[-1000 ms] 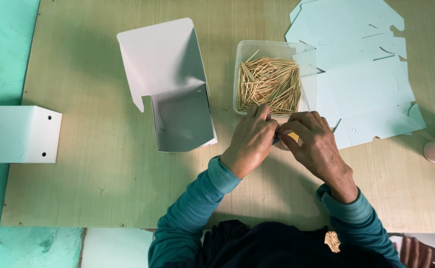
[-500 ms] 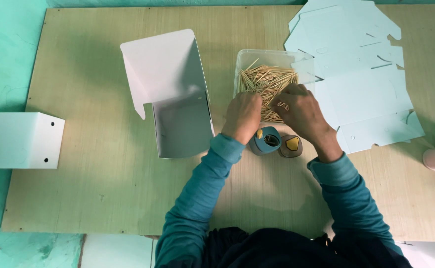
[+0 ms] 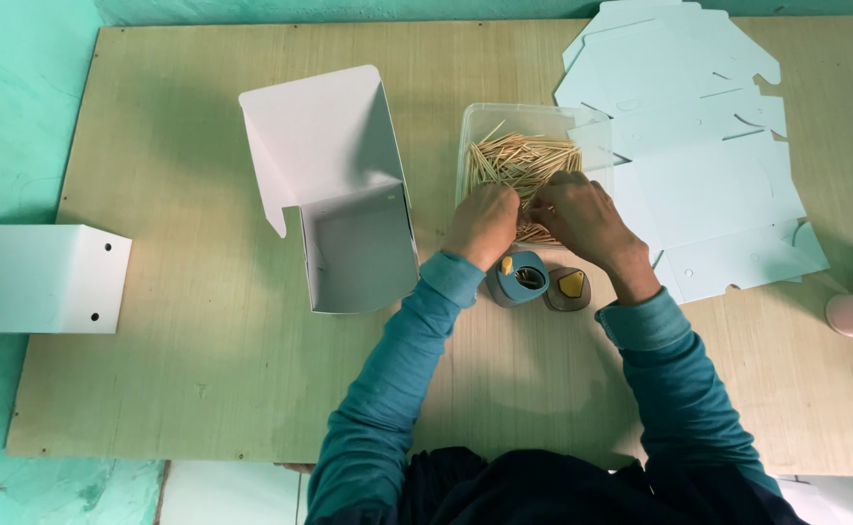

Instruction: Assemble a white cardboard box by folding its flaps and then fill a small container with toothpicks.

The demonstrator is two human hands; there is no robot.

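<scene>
Both hands [image 3: 533,219] pinching toothpicks [image 3: 524,160], tray rim [image 3: 465,146] close

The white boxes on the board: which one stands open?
The box left of the toothpick tub, lid flap up; the other box, at the left edge, is closed.

My bench [image 3: 203,389] is matt, grainy plywood. On it, a clear smooth plastic tub [image 3: 533,122] holds pale wooden sticks [image 3: 524,160]; right of the tub lie matt white card blanks [image 3: 699,185].

Soft, even daylight, faint shadows, sharp focus, slight edge distortion.
</scene>
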